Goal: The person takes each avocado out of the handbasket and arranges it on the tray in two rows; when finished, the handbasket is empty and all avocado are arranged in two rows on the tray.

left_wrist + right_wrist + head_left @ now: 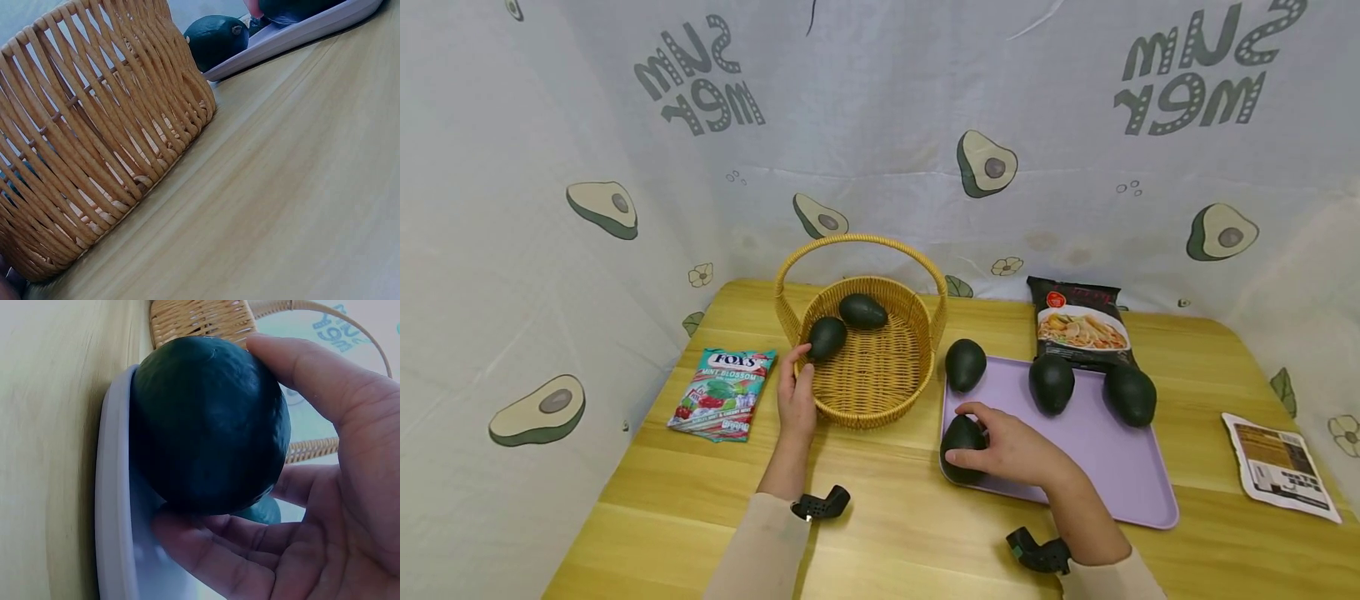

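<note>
A dark green avocado [962,448] lies at the near left corner of the lilac tray [1105,467]. My right hand [1011,446] grips it, thumb on one side and fingers curled round the other; the right wrist view shows this avocado [209,425] close up against the tray's rim. Along the tray's far side are more avocados [1051,383]. My left hand [796,396] touches the left outer side of the yellow wicker basket [868,408], fingers near its rim. Two avocados [862,311] lie inside the basket at the back left. The left wrist view shows mainly the basket's woven wall [106,119].
Left of the basket lies a Fox's candy bag [726,394]. A black noodle packet [1081,323] lies behind the tray, partly beneath the avocados. At the far right is a white and brown packet [1279,467]. The basket's tall handle [861,239] arches over it. A printed curtain hangs behind the table.
</note>
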The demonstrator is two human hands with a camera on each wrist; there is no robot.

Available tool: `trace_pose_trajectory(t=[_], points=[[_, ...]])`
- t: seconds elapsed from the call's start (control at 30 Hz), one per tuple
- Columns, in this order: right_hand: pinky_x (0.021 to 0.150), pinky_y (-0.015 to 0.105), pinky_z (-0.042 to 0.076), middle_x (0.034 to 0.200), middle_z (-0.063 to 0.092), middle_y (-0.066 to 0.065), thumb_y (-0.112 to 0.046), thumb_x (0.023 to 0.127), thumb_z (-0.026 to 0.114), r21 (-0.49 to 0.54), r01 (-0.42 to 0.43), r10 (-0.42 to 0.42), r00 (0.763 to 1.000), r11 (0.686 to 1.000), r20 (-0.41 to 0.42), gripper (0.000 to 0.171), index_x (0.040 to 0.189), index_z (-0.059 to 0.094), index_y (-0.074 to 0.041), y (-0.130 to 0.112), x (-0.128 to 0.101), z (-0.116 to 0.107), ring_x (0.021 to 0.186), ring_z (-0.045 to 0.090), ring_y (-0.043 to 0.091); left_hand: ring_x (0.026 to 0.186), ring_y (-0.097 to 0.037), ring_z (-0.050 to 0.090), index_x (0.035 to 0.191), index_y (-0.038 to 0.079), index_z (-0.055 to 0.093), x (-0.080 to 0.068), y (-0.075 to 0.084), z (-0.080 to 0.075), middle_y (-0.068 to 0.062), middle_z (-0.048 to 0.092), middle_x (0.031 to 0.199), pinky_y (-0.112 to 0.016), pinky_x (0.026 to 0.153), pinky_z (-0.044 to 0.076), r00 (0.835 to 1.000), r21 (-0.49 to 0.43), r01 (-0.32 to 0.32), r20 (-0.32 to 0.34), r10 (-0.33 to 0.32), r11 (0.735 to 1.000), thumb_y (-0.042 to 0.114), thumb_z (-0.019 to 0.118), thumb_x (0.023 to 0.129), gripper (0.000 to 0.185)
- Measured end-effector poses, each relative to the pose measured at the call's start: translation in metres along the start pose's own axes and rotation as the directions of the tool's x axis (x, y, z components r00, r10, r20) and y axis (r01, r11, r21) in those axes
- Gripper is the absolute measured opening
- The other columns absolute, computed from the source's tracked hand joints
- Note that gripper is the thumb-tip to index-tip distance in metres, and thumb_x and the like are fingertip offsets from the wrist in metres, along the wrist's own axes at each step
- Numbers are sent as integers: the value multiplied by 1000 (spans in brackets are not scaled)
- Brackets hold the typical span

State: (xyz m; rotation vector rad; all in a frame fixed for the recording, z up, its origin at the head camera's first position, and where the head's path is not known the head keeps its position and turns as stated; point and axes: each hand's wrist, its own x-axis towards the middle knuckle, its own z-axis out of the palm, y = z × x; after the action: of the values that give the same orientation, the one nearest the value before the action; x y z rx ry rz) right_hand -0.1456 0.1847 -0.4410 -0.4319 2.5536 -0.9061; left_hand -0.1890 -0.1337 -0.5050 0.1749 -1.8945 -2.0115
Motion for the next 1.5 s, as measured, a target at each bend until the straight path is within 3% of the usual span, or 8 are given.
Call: trace_pose_trajectory(t=[0.57, 0.73, 0.93, 1.27, 1.5], points=[[76, 34, 51, 111, 69, 10, -49, 92, 71, 52, -31, 32, 999, 998, -14, 65, 141, 54, -11, 5, -4, -9, 93, 63, 19, 156, -29, 23, 139, 2, 53, -1, 0, 0, -14, 41, 158, -53, 126, 16, 1000, 12, -1, 3, 1, 1000, 11, 43, 105, 36], [79, 37, 55, 118, 69, 14, -47, 95, 69, 55, -9, 14, 995, 998, -104, 60, 140, 56, -9, 5, -5, -15, 101, 68, 23, 157, -29, 21, 139, 2, 52, -1, 0, 0, -14, 40, 159, -54, 126, 15, 1000, 8, 5, 7, -5, 1000, 12, 42, 105, 37], [82, 38, 57, 118, 71, 17, -36, 96, 70, 41, 71, -58, 965, 997, -255, 51, 135, 60, -3, 6, -8, -18, 100, 70, 25, 157, -29, 21, 139, 2, 52, 0, -1, 0, -14, 39, 159, -53, 126, 15, 1000, -3, -1, 13, 1, 1000, 11, 42, 105, 36], [87, 45, 60, 104, 72, 7, -24, 96, 71, 42, 146, -118, 915, 988, -385, 38, 127, 66, -2, 2, -9, -17, 96, 69, 21, 156, -27, 21, 139, 2, 53, 0, -2, 0, -14, 41, 159, -52, 126, 15, 1000, -6, 9, 3, -9, 1000, 11, 43, 105, 37], [88, 44, 60, 113, 72, 10, -18, 96, 71, 46, 220, -175, 871, 974, -458, 32, 124, 68, -4, -12, -15, -15, 100, 68, 22, 157, -27, 21, 140, 1, 52, 0, -2, 0, -14, 40, 159, -51, 126, 15, 1000, -12, 5, 9, -5, 1000, 10, 43, 105, 37]])
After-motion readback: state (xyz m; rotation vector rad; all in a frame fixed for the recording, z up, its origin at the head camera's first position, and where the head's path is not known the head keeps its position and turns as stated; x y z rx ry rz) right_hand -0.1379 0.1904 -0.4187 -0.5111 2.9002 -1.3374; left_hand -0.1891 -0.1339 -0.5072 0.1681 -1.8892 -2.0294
